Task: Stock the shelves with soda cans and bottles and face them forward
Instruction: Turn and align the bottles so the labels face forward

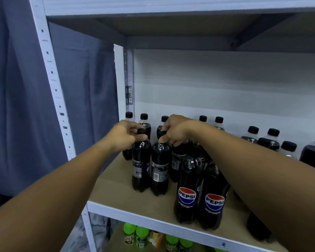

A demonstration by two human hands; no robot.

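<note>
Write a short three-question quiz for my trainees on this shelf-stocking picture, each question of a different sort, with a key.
1. True or false: the left hand and the right hand each grip the top of a dark bottle.
2. Multiple choice: the two front bottles with the logo showing stand
A. left of the gripped pair
B. right of the gripped pair and nearer the shelf edge
C. on the shelf below
3. Fill in: the left-hand bottle and the right-hand bottle show their ____ labels, not the logo.

Key: 1 true; 2 B; 3 back
</note>
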